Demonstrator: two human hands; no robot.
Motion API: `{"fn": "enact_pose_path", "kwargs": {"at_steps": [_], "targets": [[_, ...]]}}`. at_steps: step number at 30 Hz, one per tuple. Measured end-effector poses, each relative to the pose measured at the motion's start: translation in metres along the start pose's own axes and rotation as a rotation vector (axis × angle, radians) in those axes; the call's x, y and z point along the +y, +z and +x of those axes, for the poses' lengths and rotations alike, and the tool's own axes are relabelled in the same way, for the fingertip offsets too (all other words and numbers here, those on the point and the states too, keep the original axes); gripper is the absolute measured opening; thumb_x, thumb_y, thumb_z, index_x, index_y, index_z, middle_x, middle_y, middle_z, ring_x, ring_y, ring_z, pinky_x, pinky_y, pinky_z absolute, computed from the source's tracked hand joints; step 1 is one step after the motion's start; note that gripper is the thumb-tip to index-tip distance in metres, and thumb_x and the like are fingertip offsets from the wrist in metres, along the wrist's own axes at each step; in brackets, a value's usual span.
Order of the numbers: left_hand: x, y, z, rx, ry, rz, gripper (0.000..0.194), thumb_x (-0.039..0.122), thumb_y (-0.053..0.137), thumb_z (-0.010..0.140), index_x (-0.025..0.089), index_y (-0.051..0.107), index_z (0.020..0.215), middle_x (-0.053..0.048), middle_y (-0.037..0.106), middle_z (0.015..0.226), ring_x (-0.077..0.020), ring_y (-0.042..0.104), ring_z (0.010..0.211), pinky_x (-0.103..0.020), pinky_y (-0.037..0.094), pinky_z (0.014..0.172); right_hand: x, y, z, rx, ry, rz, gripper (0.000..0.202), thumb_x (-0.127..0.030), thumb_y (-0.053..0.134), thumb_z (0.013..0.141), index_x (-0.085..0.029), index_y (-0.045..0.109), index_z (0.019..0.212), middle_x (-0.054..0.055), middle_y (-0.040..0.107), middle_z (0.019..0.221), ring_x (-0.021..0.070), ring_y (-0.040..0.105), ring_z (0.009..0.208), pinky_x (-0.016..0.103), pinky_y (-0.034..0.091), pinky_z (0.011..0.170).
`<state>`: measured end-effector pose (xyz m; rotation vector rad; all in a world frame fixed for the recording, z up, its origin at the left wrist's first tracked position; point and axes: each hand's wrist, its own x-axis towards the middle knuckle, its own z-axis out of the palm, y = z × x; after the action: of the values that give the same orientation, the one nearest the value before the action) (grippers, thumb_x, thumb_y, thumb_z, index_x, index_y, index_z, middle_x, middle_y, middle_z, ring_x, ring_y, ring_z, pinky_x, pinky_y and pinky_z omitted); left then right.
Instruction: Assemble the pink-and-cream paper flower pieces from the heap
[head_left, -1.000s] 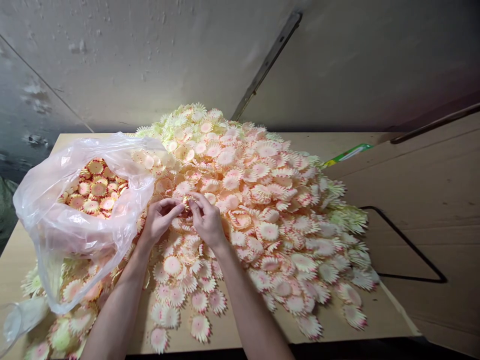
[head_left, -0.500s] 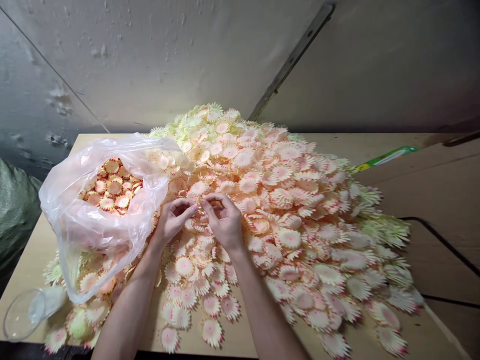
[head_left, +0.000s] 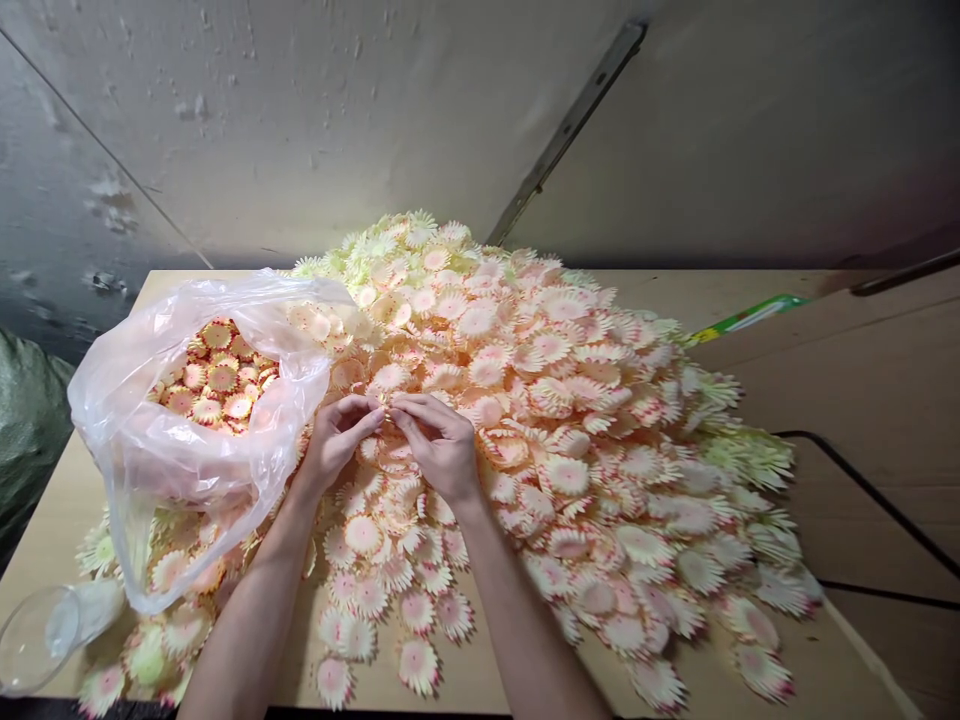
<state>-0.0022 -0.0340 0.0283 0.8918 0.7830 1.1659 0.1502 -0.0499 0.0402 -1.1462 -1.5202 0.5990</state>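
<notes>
Head view: the left hand (head_left: 335,440) and right hand (head_left: 442,445) met above a broad pile of pink-and-cream paper-like flowers (head_left: 566,475) on the bench (head_left: 660,285). The fingers of each hand were pinched together around a small flower piece (head_left: 385,400), partly hidden between the fingertips. A translucent plastic bag (head_left: 169,450), open at the top and filled with smaller red-edged flowers (head_left: 223,377), lay just beside the left hand. A clear cup (head_left: 37,635) lay tipped at the near left corner; a green-and-yellow packet (head_left: 750,318) rested beyond the pile, at right.
</notes>
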Motion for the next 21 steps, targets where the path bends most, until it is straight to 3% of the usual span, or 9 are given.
{"fn": "enact_pose_path", "kwargs": {"at_steps": [6,11,16,18,21], "targets": [[0.003,0.002,0.000,0.008,-0.003,0.045,0.029,0.039,0.083,0.072,0.014,0.070,0.079,-0.002,0.066,0.076,-0.0110,0.059,0.068,-0.024,0.050,0.069,-0.003,0.003,-0.001,0.029,0.026,-0.024,0.014,-0.025,0.060,0.095,-0.021,0.073,0.092,0.006,0.073,0.092,0.0186,0.069,0.087,0.033,0.058,0.080],[0.002,0.004,-0.001,0.003,-0.022,0.104,0.033,0.043,0.082,0.073,0.014,0.068,0.079,-0.001,0.063,0.074,-0.0111,0.057,0.068,-0.023,0.048,0.068,-0.002,0.005,0.000,0.176,0.156,-0.011,0.022,-0.038,0.054,0.096,-0.019,0.064,0.094,0.010,0.065,0.103,0.0189,0.065,0.088,0.029,0.058,0.065],[-0.001,0.006,-0.001,-0.009,-0.016,0.145,0.033,0.044,0.081,0.074,0.015,0.068,0.082,-0.001,0.064,0.078,-0.0120,0.057,0.071,-0.023,0.048,0.069,-0.002,0.009,0.000,0.316,0.187,-0.063,0.026,-0.044,0.053,0.095,-0.019,0.059,0.091,0.012,0.061,0.104,0.0216,0.062,0.100,0.032,0.059,0.073],[-0.003,0.005,-0.001,-0.008,-0.011,0.148,0.032,0.043,0.080,0.075,0.015,0.067,0.081,-0.001,0.063,0.078,-0.0120,0.056,0.072,-0.023,0.047,0.069,-0.002,0.007,0.001,0.366,0.255,-0.012,0.029,-0.049,0.052,0.095,-0.020,0.056,0.092,0.011,0.061,0.101,0.0214,0.063,0.095,0.030,0.058,0.066],[-0.004,0.001,-0.002,0.005,-0.014,0.079,0.031,0.043,0.079,0.076,0.016,0.066,0.079,0.000,0.060,0.075,-0.0107,0.055,0.069,-0.022,0.047,0.068,-0.003,-0.002,0.005,0.480,0.384,0.176,0.030,-0.054,0.044,0.097,-0.023,0.046,0.098,0.003,0.058,0.082,0.0175,0.065,0.071,0.026,0.054,0.050]]}}
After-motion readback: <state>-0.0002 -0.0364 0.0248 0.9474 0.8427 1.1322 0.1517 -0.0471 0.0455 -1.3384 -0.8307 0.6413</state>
